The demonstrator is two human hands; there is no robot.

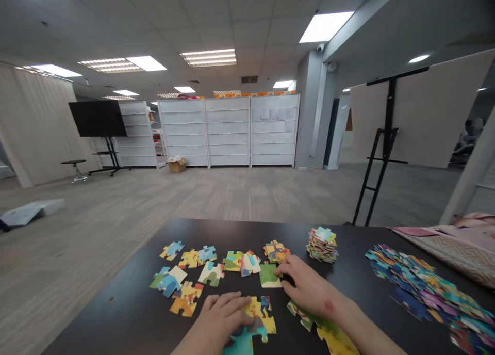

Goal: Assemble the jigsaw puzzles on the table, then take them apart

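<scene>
My left hand (222,316) lies with its fingers stretched out over a joined group of jigsaw puzzle pieces (266,322), yellow at the top and teal below. At the right edge of a green puzzle piece (269,276), the curled fingers and thumb of my right hand (305,285) hold it close to the table. Under my right wrist and forearm lie more green and yellow puzzle pieces (336,337), partly hidden. Just behind the green piece is a small pile of orange-yellow pieces (276,251).
Loose puzzle pieces (187,297) spread across the left of the dark table (127,303). A neat stack of pieces (322,244) stands at the back. On the right are a long heap of colourful pieces (433,288) and a patterned cloth (452,246). A black easel (381,154) stands beyond.
</scene>
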